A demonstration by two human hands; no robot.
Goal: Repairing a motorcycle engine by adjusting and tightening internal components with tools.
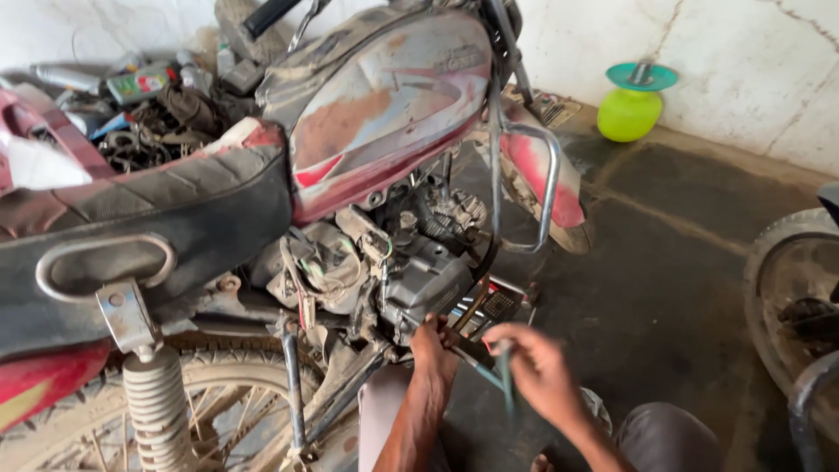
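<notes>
In the head view, the left hand (434,343) sat at lower centre of the frame, fingers pressed against the underside of the motorcycle engine (419,271); whether they gripped anything could not be told. Just right of it, the blurred right hand (535,367) was closed around a thin dark tool (505,378). A green jug (629,109) stood at upper right.

Right hand (537,371): motion-blurred; you can't tell how your fingers grip the thin tool (505,385)
Left hand (434,343): fingertips hidden against the engine (419,280)
Rear wheel (210,411): cut off by the bottom edge
</notes>
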